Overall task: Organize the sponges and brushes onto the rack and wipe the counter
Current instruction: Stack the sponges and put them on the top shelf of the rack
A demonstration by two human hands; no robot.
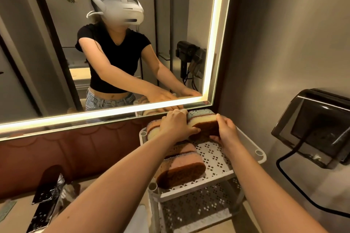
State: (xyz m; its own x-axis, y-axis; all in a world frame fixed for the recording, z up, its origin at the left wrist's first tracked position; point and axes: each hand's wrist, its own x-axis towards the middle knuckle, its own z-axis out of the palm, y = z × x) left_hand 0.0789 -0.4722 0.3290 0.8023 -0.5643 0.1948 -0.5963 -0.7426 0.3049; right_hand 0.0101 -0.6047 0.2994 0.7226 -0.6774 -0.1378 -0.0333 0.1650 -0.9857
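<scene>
A white perforated rack [216, 162] stands on the counter by the right wall. Its top shelf carries several layered sponges. At the back, a stack of sponges [203, 121] with blue, cream and brown layers sits between my hands. My left hand [176, 125] presses on its left side, thumb along the front. My right hand [225, 130] grips its right end, fingers curled round the brown edge. More sponges [151, 130] lie behind my left hand. Another pile [181, 168] with pink and brown layers lies at the shelf's front left. No brushes are visible.
A lit mirror [113, 43] fills the wall ahead and reflects a person in a headset. A black wall-mounted box [318, 128] with a cable hangs at right. Shiny dark packets [47, 198] lie on the counter at lower left. The rack's lower shelf [198, 212] shows below.
</scene>
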